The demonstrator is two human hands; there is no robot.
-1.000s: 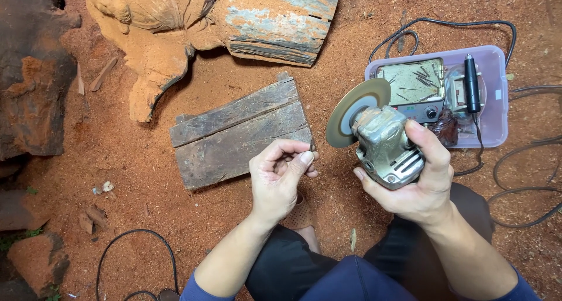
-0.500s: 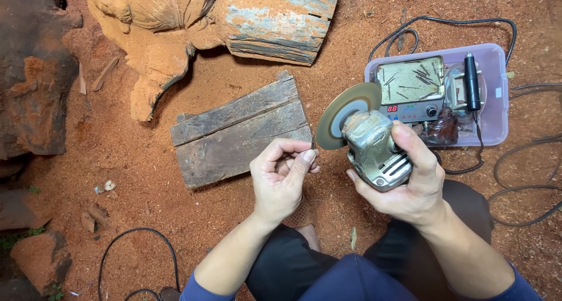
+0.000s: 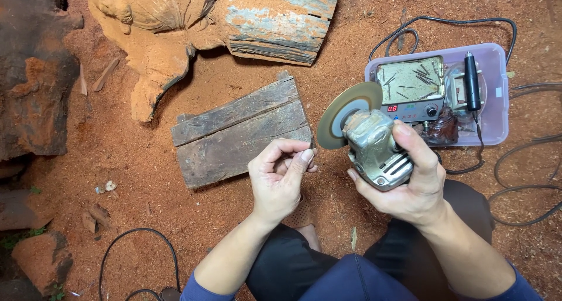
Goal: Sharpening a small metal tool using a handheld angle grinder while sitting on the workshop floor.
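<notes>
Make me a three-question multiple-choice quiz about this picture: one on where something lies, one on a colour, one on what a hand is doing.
1. Where does the weathered wooden board lie?
A. On the red dirt, left of the grinder disc
B. Inside the plastic tub
C. On the person's lap

2. What colour is the plastic tub?
A. Bright green
B. Pale purple
C. Black

3. What is the right hand doing?
A. Resting empty on the ground
B. Pulling a cable
C. Gripping the angle grinder

Answers: 1 A, the board sits flat on the ground beside the disc. 2 B, its walls show a translucent lilac. 3 C, the fingers wrap the grinder's grey body.
</notes>
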